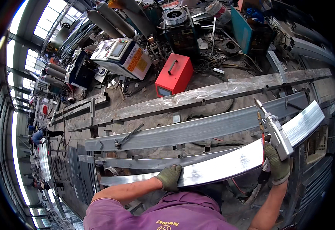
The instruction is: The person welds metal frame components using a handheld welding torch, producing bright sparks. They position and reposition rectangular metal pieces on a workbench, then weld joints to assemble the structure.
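My left hand (169,178), in a green work glove, is closed around a long, shiny metal bar (221,165) lying across in front of me, its fingers curled over the bar's far edge. My right hand (277,164), also gloved in green, grips a silver welding gun (279,137) above the right part of this bar. The gun's pointed nozzle tilts up and away to the left, and a red hose runs beside it. Beyond the bar lies a wider grey metal beam (198,128) with a hammer (129,136) on its left part.
A long rusty rail (198,96) spans the far side of the supports. Behind it stand a red box with a handle (174,74), a white control cabinet (121,57), a teal machine (251,32) and gas cylinders (108,23). Cables litter the floor. Another person (41,136) bends over at far left.
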Available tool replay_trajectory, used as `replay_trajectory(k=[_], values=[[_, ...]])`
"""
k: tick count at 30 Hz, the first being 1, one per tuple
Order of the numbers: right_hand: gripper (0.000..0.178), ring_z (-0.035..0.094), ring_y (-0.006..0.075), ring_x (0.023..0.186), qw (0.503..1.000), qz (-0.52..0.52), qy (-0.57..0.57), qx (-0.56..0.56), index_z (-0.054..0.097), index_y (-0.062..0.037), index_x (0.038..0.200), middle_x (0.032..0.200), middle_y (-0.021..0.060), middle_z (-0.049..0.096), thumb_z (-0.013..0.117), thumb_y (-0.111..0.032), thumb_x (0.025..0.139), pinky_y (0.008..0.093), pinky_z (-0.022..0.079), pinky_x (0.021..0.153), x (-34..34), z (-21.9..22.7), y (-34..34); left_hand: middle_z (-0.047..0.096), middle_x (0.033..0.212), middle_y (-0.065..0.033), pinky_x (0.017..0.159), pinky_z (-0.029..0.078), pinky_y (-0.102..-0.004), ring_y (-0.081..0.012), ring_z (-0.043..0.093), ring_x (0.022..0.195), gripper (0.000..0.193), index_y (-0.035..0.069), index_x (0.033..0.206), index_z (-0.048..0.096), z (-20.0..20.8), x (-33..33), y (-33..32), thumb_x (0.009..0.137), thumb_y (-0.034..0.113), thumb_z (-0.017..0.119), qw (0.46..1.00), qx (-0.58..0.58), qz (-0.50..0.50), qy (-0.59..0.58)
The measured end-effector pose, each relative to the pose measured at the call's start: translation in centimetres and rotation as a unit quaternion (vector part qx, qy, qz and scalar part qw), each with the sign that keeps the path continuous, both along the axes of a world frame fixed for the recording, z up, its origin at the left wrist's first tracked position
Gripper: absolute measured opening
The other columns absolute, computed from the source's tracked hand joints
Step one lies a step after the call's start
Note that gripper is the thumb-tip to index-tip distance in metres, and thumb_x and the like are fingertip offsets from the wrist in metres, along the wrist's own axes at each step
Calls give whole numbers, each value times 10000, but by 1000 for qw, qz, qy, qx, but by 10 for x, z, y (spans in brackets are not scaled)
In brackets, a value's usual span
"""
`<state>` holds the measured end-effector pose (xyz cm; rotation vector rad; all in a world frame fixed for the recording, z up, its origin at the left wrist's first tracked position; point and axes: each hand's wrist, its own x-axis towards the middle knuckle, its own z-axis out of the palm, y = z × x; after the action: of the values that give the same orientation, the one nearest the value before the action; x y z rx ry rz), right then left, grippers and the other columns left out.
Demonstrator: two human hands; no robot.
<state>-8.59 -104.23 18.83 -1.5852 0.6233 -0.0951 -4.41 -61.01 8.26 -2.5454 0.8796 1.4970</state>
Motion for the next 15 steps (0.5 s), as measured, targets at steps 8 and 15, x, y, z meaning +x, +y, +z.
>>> replay_trajectory(k=[8, 15], values=[[258, 634, 92, 814, 999, -40, 31, 13, 753, -27, 1190, 953, -19, 707, 843, -125, 968, 290, 517, 690, -59, -55, -45, 543, 1475, -385, 1092, 543, -502, -485, 631, 1312, 1180, -127, 1578, 325, 11, -17, -42, 695, 413, 892, 999, 17, -41, 6], [214, 610, 102, 796, 994, -72, 68, 37, 747, -34, 1145, 929, -14, 686, 821, -144, 977, 303, 506, 678, -116, -102, -63, 625, 1307, -323, 986, 572, -522, -471, 687, 1173, 987, -81, 1408, 462, 11, -9, -59, 684, 419, 907, 995, 17, -100, -9]])
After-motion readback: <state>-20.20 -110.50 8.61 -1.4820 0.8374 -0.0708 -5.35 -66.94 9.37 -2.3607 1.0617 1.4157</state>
